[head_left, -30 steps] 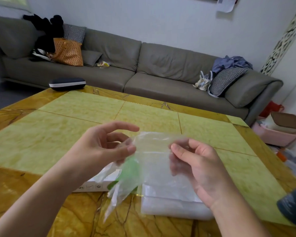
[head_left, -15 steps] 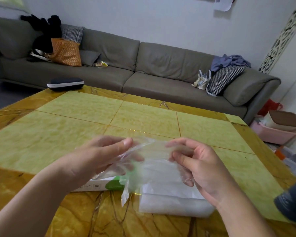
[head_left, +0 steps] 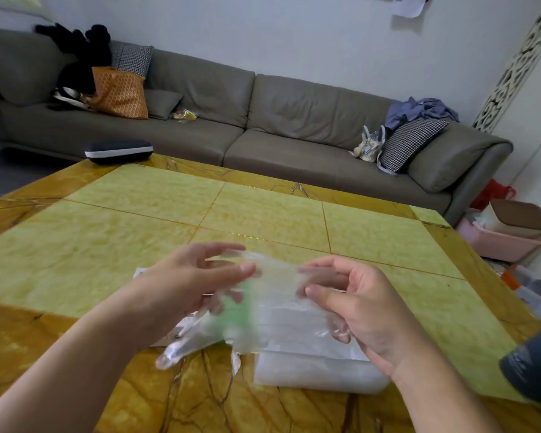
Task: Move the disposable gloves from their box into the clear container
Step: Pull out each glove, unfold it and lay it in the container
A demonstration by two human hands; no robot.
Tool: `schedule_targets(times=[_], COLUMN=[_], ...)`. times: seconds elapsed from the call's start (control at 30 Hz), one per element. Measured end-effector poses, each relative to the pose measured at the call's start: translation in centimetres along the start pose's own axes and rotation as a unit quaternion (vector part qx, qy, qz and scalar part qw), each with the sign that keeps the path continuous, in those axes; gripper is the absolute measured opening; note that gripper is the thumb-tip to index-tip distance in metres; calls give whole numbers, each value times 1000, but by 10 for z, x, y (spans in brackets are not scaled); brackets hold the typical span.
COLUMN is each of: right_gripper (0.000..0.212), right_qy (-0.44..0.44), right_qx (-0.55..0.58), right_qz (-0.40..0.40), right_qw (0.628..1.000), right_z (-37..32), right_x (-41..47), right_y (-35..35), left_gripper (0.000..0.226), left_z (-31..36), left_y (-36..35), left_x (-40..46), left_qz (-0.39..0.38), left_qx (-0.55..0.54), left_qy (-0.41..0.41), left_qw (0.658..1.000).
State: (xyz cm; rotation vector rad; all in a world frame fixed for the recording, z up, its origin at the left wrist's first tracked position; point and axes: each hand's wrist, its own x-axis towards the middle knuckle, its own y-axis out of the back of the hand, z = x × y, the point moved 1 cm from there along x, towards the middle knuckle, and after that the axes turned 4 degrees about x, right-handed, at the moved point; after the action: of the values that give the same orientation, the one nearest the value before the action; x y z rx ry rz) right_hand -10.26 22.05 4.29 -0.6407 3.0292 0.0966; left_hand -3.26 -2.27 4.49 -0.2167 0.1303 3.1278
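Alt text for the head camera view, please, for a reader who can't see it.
Both hands, left hand and right hand, hold a thin clear disposable glove stretched between them above a clear container on a yellow table; a grey sofa stands behind.

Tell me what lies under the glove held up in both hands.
Under the glove: the clear container and, left, the glove box, showing green through the film. The container's contents cannot be made out.

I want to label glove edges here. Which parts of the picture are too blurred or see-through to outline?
Head view: the left hand and the disposable glove it pinches are motion-smeared; the film lets the green box and clear container show through; the right hand is sharper; the wide lens bends the sofa.
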Motion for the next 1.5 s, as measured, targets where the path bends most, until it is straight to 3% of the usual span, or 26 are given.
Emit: schedule_targets(times=[0.1, 0.2, 0.3, 0.37, 0.43, 0.5, 0.6, 0.7, 0.77, 0.97, 1.17, 1.5], right_gripper=[8, 7, 11, 11, 10, 9, 8, 9, 10, 9, 11, 13], right_qy=[13, 30, 46, 37, 13, -3, -4, 10, 16, 36, 56, 53], right_qx=[9, -1, 1, 67, 162, 210, 208, 177, 156, 103, 79, 74], right_qz=[40, 100, 129, 141, 155, 164, 168, 176, 181, 197, 180, 186], right_qw=[999, 995, 991, 987, 974, 964, 964, 968, 971, 974, 979, 978], right_z=[1, 3, 2, 1, 1, 1, 2, 4, 5, 5, 8, 9], right_x=[2, 5, 5, 5, 6, 7, 7, 6, 7, 8, 8, 9], right_y=[4, 10, 11, 10, 10, 11, 10, 9, 11, 24, 27, 35], left_gripper=[53, 46, 61, 85, 100, 102, 79, 34, 20, 16, 23, 22], left_z=[-2, -4, -5, -4, -6, -8, -6, -5, -4, -1, 0, 8], left_y=[2, 10, 13, 11, 9, 3, -17, -31, -34, -28, -32, -42], left_x=[2, 4, 7, 8, 10, 10, 1, -1, 1, 5, -2, -6], left_qz=[-1, 21, 45, -6, -53, -65, -78, -7, 28, 52, -70, -17], left_qx=[80, 64, -100, -249, -333, -262, -66, -85, -101, -155, -4, 45], left_qy=[41, 27, -32, -72, -100, -93, -59, -41, -38, -36, -23, -56], left_qw=[996, 997, 993, 966, 936, 958, 993, 995, 994, 986, 997, 997])
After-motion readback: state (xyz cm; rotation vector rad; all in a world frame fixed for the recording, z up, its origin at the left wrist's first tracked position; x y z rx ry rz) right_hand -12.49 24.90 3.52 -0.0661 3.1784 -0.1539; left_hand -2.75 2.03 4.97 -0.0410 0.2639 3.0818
